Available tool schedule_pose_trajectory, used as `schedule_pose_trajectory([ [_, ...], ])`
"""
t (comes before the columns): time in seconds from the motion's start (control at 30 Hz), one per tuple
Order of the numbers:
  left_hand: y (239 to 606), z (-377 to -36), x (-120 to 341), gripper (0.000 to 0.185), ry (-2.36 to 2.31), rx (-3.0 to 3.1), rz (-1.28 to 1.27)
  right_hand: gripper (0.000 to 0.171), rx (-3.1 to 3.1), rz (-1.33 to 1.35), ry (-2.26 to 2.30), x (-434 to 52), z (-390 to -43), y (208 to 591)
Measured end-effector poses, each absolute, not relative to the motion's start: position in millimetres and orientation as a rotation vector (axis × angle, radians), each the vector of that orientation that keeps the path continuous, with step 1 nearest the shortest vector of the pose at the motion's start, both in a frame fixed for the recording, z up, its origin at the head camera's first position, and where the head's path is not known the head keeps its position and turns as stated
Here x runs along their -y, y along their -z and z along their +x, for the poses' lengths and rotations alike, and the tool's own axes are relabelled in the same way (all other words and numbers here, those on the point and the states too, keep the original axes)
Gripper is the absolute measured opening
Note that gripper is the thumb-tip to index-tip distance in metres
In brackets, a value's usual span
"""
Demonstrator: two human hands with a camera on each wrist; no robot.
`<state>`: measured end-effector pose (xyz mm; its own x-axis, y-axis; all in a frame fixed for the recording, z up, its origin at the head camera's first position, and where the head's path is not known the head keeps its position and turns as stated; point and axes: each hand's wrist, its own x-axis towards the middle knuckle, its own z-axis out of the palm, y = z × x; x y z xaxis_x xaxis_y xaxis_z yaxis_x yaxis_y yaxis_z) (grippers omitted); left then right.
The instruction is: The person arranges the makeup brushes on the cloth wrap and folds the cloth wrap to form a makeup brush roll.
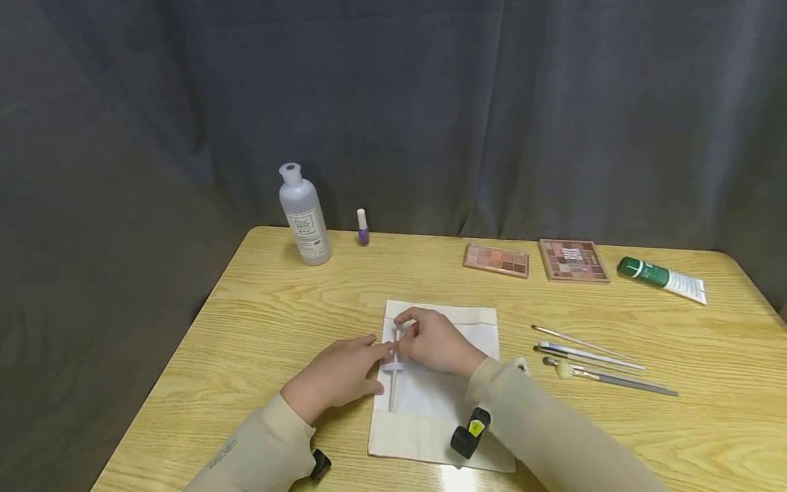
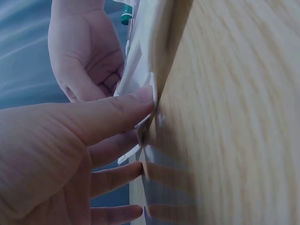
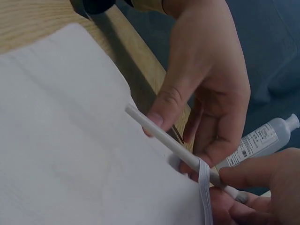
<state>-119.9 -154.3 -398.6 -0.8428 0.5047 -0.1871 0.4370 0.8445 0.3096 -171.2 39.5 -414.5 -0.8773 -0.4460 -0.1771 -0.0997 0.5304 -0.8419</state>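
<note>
Near edge, 6 o'clock: white cloth roll (image 1: 436, 403) lies flat on the wooden table (image 1: 246, 321), w/ both sleeves coming in over it. A small black device w/ yellow tag (image 1: 470, 432) sits at the rt wrist, another black one (image 1: 320, 465) at the lt wrist.

Center: white brush handle (image 1: 394, 372) lies along the cloth's lt edge, threaded under a white elastic loop (image 3: 204, 180). Rt hand (image 1: 433, 342) pinches the handle's far end betw. thumb and fingers. Lt hand (image 1: 341, 372) at 9 o'clock of it; thumb tip presses on the handle and cloth edge, other fingers lie fairly straight on the table, not wrapped round anything. The hands crowd the handle, so the brush head is hidden.

3 o'clock of the cloth, well apart: three loose brushes (image 1: 590, 355) side by side, handles pointing rt.

Far, 12–1 o'clock: two eyeshadow palettes, the smaller (image 1: 496, 260) beside the larger (image 1: 574, 260). Farther rt, 2 o'clock: green-capped tube (image 1: 660, 279) lying down.

Far lt, 11 o'clock: clear bottle (image 1: 303, 215) upright, small purple nail polish (image 1: 363, 228) just beside it. Dark curtain (image 1: 430, 102) behind.
</note>
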Motion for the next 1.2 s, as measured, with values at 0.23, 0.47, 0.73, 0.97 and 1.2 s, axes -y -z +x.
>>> schedule_pose_trajectory([
  [0.23, 400.2, -120.2, 155.6, 0.060, -0.383, -2.763, 0.722, 0.036, -2.426, -0.454, 1.225, -38.5, -164.2, 411.2],
  [0.47, 401.7, -120.7, 156.7, 0.052, -0.418, -2.762, 0.731, 0.044, -2.477, -0.542, 1.115, -42.4, -164.3, 412.3],
  [0.73, 401.7, -120.3, 156.3, 0.053, -0.436, -2.764, 0.786, 0.036, -2.563, -0.637, 1.131, -59.8, -159.5, 408.9],
  [0.97, 400.3, -117.8, 152.7, 0.050, -0.331, -2.749, 0.813, 0.022, -2.663, -0.838, 1.130, -97.0, -150.9, 395.4],
  [1.2, 397.0, -112.1, 148.7, 0.046, -0.332, -2.722, 0.790, 0.021, -2.767, -0.810, 1.046, -148.9, -135.0, 383.5],
])
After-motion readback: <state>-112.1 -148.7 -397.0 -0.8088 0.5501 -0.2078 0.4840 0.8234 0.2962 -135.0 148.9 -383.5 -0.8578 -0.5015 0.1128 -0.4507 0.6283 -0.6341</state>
